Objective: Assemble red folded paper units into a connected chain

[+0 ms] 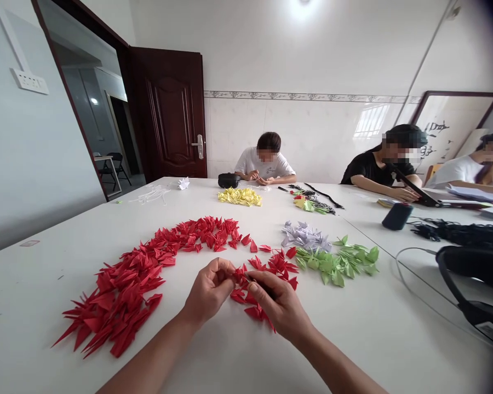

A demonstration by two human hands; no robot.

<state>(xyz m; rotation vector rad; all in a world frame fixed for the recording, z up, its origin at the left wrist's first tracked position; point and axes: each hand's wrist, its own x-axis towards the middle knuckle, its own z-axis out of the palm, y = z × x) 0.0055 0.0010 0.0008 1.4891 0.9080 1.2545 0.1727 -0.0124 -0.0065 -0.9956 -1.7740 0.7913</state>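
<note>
My left hand (212,289) is closed in a pinch on a small red folded-paper crane (241,275). Beside it my right hand (280,304) is closed around a thin tool with a dark handle, mostly hidden by the fingers. Its thin metal end meets the red paper between both hands. Beneath and behind my hands lies a loose group of red paper cranes (276,264). A long, curved heap of red paper cranes (135,268) stretches from the near left toward the middle of the white table (28,295).
Green cranes (340,261) and pale lilac cranes (306,236) lie right of my hands, yellow ones (240,197) farther back. Headphones (472,295) with a cable and black cords (460,232) occupy the right side. Several people sit across the table, one handling something small (267,179).
</note>
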